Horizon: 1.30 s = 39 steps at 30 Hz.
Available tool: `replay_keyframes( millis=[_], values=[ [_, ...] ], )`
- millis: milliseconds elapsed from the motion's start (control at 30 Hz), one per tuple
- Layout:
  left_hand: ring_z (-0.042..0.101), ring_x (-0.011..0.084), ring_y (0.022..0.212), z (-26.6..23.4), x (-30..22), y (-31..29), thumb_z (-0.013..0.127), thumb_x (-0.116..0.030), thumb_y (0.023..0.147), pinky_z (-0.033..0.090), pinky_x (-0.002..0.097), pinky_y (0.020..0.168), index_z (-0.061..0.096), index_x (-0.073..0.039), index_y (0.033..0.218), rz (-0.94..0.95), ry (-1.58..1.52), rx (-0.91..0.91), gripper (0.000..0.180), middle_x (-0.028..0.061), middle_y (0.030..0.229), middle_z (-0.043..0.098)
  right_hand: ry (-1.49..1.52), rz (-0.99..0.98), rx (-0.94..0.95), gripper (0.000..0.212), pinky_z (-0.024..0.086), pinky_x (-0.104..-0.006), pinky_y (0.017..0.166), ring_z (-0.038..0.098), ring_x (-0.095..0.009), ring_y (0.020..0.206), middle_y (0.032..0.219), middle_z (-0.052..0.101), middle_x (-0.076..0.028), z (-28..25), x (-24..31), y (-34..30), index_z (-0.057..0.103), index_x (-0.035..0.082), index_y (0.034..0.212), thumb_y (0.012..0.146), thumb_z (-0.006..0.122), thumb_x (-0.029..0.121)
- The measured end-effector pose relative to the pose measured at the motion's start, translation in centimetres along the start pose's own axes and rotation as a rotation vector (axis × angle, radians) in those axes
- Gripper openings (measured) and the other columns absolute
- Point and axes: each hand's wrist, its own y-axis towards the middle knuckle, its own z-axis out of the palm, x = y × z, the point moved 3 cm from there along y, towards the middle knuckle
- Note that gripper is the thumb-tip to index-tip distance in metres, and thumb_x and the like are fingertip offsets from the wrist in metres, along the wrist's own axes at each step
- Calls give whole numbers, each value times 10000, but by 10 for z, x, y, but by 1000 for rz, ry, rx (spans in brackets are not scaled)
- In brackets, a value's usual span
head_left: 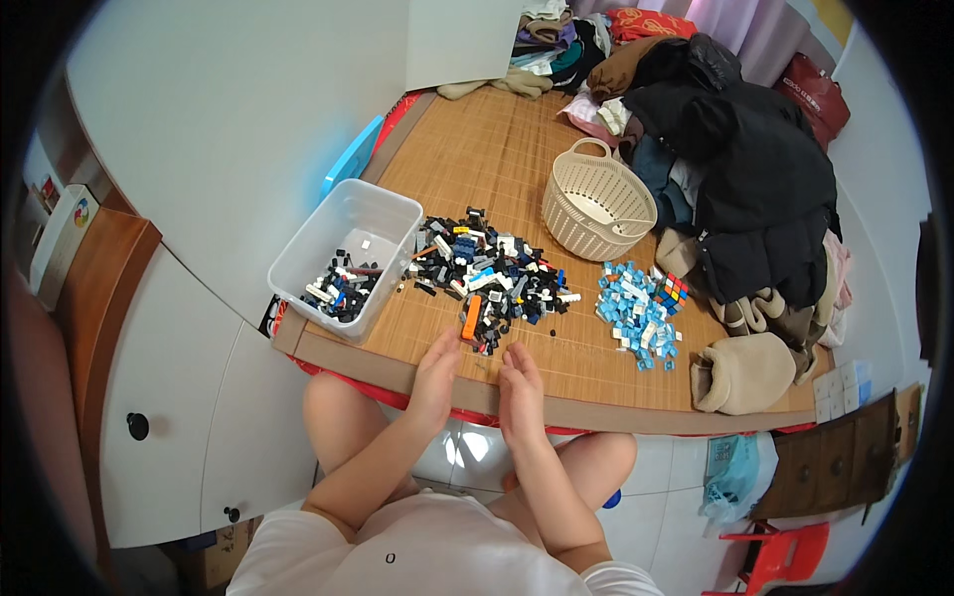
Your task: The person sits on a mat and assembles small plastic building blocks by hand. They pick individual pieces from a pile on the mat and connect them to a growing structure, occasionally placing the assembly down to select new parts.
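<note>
Fingers (444,350): extended and lying close together on both hands, with a gap between the two inward-facing palms.
Left hand (433,379): raised at the near edge of the table, its fingertips just beside a long orange brick (471,317); whether they touch it, I cannot tell.
Right hand (521,389): level with the left, a little apart from it, fingertips pointing toward the loose bricks.
Brick heap (512,270): directly beyond both hands; small building pieces, mostly black, white and grey with some blue, spread loosely; the orange brick lies at its near edge.
Clear box (399,211): open plastic tub to the left of the heap, a mixed lot of similar pieces (343,290) in its bottom.
Blue lid (354,157): tilted up behind the box, beside the white cabinet (298,109).
Blue-and-white pieces (636,316): separate small pile to the right of the heap.
Puzzle cube (673,292): multicoloured, at the right edge of that pile.
Basket (599,189): cream, perforated, handled, tipped toward the person, behind the small pile.
Mat (427,144): tan, woven, brown-bordered, under everything listed on the tabletop.
Clothing (760,184): large mound at the far right, chiefly black.
Chair (792,558): red, on the floor at lower right.
</note>
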Motion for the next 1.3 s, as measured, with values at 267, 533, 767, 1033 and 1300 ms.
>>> replay_keyframes(
  millis=[267, 533, 767, 1033, 1300],
  values=[
    [256, 213, 1304, 3, 15, 2, 385, -59, 863, 201, 320, 1062, 221, 66, 1354, -32, -20, 64, 532, 165, 1400, 272, -37, 6, 37, 624, 211, -319, 1061, 218, -237, 1325, 1404, 251, -174, 17, -3, -3, 207, -61, 1357, 763, 397, -63],
    [197, 241, 1330, 11, 29, 3, 374, -22, 847, 192, 337, 1078, 283, 37, 1322, -25, -26, 84, 488, 162, 1382, 282, -43, -46, 38, 610, 218, -326, 1064, 234, -237, 1315, 1403, 247, -174, 21, -14, 0, 204, -35, 1360, 778, 380, -82],
    [302, 208, 1266, 15, 35, 5, 398, -18, 842, 262, 319, 1038, 374, 17, 1239, 8, -102, 35, 399, 141, 1296, 369, -88, -73, 2, 575, 198, -337, 1073, 230, -261, 1314, 1396, 246, -187, 17, -22, 2, 225, -10, 1355, 806, 388, -59],
    [359, 195, 1209, 16, 35, 2, 406, -13, 842, 291, 306, 1016, 404, 10, 1204, 30, -142, -1, 362, 129, 1246, 405, -32, -38, 7, 521, 276, -301, 1030, 325, -226, 1248, 1344, 324, -170, 16, -24, 0, 282, -15, 1331, 821, 386, -56],
    [376, 188, 1193, 14, 38, 1, 402, -27, 856, 297, 304, 1011, 408, -1, 1212, 35, -135, 8, 357, 123, 1241, 415, 16, -78, 15, 506, 266, -303, 1039, 311, -228, 1265, 1357, 311, -177, 18, -24, -3, 291, -20, 1325, 827, 363, -74]
  ],
)
